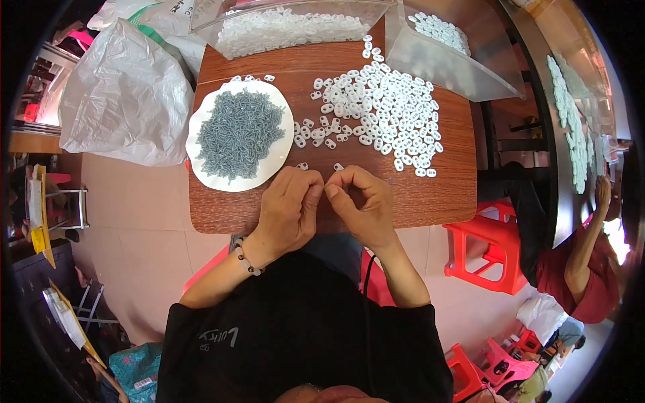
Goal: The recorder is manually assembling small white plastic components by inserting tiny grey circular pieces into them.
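My left hand (290, 205) and my right hand (363, 205) meet over the near edge of the brown wooden table (430, 201). Thumb and forefinger of each are pinched together, the fingertips almost touching. Whatever lies between them is too small or too hidden to make out. Just beyond the fingers are a small white oval plastic piece (338, 166) and a couple more by the left knuckles. A white scalloped plate (201, 164) left of my hands carries a heap of small grey-blue metal pins or screws (242, 131). Ahead and right spreads a pile of white two-holed oval pieces (396, 111).
Clear plastic bins (457, 67) with more white pieces stand along the far edge. A big white plastic bag (127, 101) is at the left. Red stools (487, 248) stand at the right, where another person's arm (584, 248) reaches to a dark table (561, 195).
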Tool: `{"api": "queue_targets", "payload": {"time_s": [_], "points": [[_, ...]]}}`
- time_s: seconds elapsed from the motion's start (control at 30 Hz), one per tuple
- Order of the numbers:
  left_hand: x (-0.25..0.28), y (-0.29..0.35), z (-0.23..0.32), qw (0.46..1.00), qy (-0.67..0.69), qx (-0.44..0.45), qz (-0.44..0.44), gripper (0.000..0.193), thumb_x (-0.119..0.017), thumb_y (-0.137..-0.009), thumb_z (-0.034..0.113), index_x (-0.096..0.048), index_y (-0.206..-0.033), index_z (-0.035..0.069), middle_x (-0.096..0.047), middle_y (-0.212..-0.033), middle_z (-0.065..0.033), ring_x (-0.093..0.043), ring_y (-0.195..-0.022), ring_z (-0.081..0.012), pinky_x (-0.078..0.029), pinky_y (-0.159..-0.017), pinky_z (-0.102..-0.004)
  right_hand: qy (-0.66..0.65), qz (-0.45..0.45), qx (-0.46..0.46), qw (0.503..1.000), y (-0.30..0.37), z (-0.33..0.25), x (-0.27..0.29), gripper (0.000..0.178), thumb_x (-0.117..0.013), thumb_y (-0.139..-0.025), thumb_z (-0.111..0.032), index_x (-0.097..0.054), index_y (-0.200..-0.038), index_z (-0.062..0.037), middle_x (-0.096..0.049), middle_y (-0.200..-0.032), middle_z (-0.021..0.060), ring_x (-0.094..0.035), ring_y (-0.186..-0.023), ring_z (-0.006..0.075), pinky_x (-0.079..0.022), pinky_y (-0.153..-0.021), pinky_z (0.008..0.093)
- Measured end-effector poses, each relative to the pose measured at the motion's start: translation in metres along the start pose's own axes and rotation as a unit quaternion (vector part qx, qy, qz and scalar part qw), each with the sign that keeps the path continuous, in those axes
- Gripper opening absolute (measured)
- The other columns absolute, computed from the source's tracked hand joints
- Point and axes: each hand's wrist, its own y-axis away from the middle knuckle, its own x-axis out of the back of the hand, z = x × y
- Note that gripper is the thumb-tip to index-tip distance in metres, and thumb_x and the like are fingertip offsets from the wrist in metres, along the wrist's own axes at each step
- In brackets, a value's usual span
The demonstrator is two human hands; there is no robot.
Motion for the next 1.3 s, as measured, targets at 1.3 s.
{"api": "queue_targets", "payload": {"time_s": [1.3], "points": [[-0.001,0.034,0.002,0.914,0.263,0.305,0.044,0.011,-0.062,-0.094,0.008,-0.062,-0.096,-0.002,-0.061,-0.085,-0.0005,-0.052,-0.076,-0.0048,-0.042,-0.071,-0.0184,0.419,0.066,0.191,0.885,-0.021,0.039,0.023,0.020,-0.071,-0.080,-0.011,-0.070,-0.100,-0.0093,-0.060,-0.084,0.0051,-0.058,-0.081,0.0239,-0.049,-0.068,0.0347]]}}
